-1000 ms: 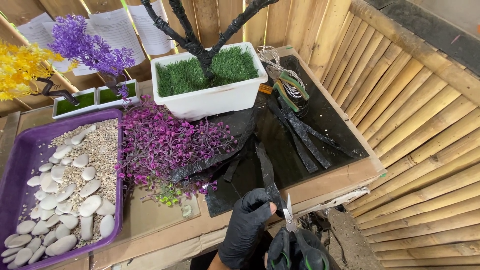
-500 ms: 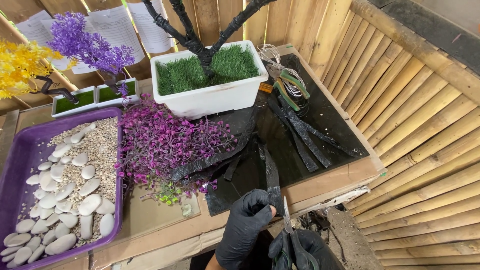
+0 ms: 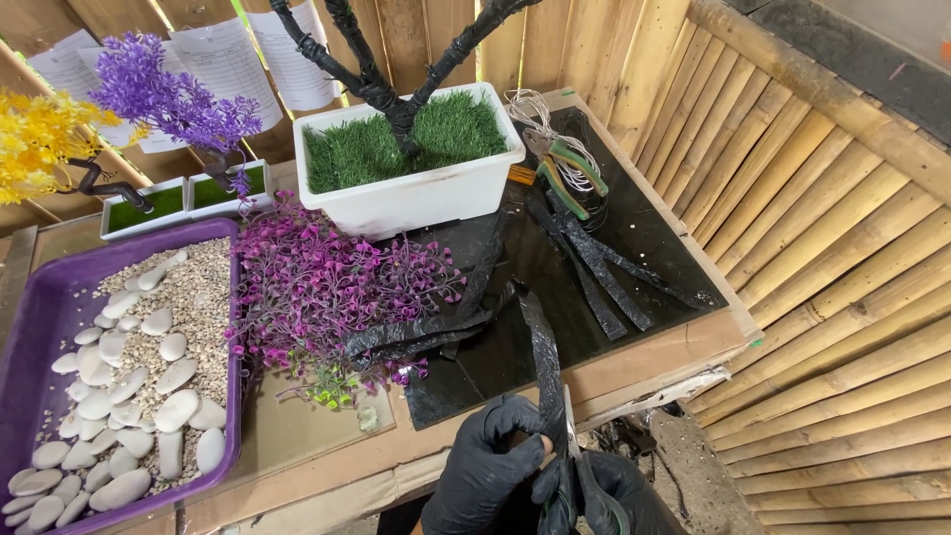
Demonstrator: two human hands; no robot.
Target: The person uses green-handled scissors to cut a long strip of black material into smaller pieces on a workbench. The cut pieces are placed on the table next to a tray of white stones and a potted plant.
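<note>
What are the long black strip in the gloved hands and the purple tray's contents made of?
The long black strip looks like thin plastic film: glossy, crinkled, limp between the left hand and the right hand. The purple tray, probably moulded plastic, holds smooth pale pebbles and fine gravel, seemingly real stone.

Single head-worn view, looking steeply down and forward over the tabletop (image 3: 297, 456). Near range: hands (image 3: 540, 481) cut by the bottom edge, close under the lens. Bamboo wall (image 3: 822, 228) runs along the right, plank fence across the top. No second view.
</note>
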